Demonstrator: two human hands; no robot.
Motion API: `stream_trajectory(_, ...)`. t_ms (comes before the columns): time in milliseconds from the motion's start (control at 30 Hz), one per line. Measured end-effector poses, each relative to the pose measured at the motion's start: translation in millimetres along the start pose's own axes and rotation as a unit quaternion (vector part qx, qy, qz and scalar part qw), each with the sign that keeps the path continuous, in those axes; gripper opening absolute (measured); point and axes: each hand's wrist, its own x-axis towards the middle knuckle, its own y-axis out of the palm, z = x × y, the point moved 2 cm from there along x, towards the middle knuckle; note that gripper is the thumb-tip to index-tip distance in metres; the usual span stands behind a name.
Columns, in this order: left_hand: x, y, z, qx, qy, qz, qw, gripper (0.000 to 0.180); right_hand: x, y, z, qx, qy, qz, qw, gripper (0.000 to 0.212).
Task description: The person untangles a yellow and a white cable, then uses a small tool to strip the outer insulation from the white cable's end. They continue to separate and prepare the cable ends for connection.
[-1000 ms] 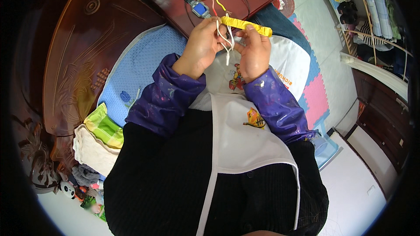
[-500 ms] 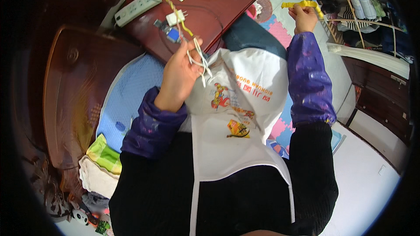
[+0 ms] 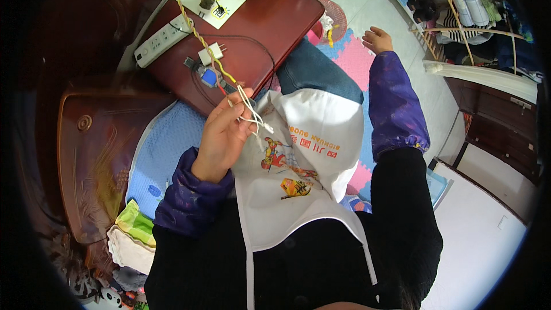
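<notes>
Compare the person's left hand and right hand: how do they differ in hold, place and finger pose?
The left hand holds white wires; the right hand holds nothing that shows.
The left hand is in front of the body, by the table; the right hand is out to the side, above the floor.
The left hand's fingers bend around the wires; the right hand's are loosely extended.
Both are bare, with purple sleeves below the wrists.

Person's left hand [image 3: 225, 129] grips white cords [image 3: 250, 107], watch [image 3: 209, 78] and white charger [image 3: 210, 54] just beyond; right hand [image 3: 379, 41] outstretched, pink basket [image 3: 343, 16] to its left.
</notes>
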Motion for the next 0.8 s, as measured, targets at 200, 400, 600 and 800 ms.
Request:
stream_trajectory(200,-2,-3,-5,0.015,0.018,0.016,1.0,0.029,-118,44,74,0.025,-0.122,0.14,0.982,0.03)
stream_trajectory(400,-11,-7,-11,0.009,0.046,0.034,0.998,0.034,-258,108,101,0.076,-0.185,0.328,0.923,0.023)
stream_trajectory(600,-15,-8,-15,-0.019,0.047,0.067,0.996,0.038,-319,163,65,0.179,-0.078,0.405,0.893,0.029)
stream_trajectory(800,-21,-11,-19,0.01,0.072,0.056,0.996,0.038,-343,155,72,0.212,0.076,0.415,0.881,0.041)
